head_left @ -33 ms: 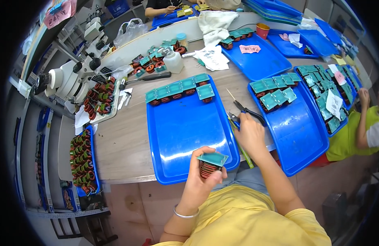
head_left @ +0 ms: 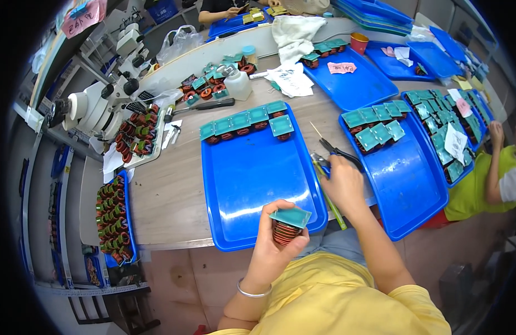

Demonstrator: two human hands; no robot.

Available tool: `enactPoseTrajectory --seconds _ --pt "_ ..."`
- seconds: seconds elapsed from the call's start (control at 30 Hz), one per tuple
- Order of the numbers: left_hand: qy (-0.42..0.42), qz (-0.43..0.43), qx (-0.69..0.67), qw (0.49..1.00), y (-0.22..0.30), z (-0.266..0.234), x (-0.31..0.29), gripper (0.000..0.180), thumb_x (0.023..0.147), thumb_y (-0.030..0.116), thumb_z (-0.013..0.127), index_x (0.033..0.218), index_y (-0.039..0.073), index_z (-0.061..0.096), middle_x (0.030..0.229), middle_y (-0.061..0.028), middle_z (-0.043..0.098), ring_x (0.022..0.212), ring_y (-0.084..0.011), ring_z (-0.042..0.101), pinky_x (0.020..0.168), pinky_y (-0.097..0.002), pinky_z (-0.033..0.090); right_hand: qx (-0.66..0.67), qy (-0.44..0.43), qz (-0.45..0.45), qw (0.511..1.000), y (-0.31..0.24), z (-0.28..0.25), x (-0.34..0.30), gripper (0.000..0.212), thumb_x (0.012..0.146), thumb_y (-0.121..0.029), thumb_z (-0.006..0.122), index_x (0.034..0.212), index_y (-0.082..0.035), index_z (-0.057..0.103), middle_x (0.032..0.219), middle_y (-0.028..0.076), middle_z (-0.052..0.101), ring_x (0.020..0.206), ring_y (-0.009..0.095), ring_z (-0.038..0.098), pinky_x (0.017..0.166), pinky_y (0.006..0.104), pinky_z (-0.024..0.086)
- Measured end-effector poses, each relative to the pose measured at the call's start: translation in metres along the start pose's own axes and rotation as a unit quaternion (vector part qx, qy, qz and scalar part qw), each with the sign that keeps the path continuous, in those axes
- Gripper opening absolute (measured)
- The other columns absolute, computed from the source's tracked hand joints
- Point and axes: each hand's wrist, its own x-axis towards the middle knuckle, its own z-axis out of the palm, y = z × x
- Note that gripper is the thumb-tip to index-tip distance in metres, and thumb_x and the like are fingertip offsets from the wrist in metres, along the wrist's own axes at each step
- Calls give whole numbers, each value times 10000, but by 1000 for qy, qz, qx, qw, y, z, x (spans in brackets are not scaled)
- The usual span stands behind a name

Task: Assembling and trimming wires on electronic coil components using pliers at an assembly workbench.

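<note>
The board [head_left: 292,216] I hold is teal, the coil [head_left: 285,233] under it striped coppery red and dark. My shirt [head_left: 336,290] is yellow, the tray [head_left: 252,173] before me bright blue, the desk [head_left: 168,206] brownish grey with streaky wood grain.

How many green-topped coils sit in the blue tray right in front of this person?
6 green-topped coils: five in a row along the far edge of the blue tray, one just nearer, at the row's right end.

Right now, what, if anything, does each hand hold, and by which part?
The left hand holds a board-topped coil by its sides; whether the right hand grips the blue tool cannot be told.
</note>
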Motion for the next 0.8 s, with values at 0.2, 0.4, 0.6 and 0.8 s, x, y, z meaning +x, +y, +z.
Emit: enactPoseTrajectory --seconds 0.2,0.4,0.6,0.8 --pt "19 12 -8 1000 6 4 -2 595 667 92 759 1117 79 371 1048 -97 492 769 -156 540 648 -250 456 426 -8 33 904 6 -57 -38 321 710 -145 612 977 22 551 754 122 603 619 168 584 538 258 446" --pt "9 49 64 997 3 5 -3 639 601 118 814 1083 60 399 1023 -104 503 821 -153 536 691 -250 455 618 -217 37 755 -5 -118 -81 365 706 3 578 1070 -12 587 773 33 558 717 105 526 668 252 447" --pt "-19 91 168 981 8 9 -2 706 501 133 862 1051 41 430 1008 -101 504 922 -173 523 752 -278 458 527 -207 -107 818 -10 -131 -82 372 626 -67 674 971 51 604 940 176 646 788 223 651 697 260 487" --pt "-36 114 198 973 13 14 -2 740 477 126 868 1071 28 437 999 -97 504 930 -178 527 763 -286 466 546 -253 -161 782 -10 -134 -79 414 594 -62 645 996 37 632 818 150 665 602 179 643 550 210 454"
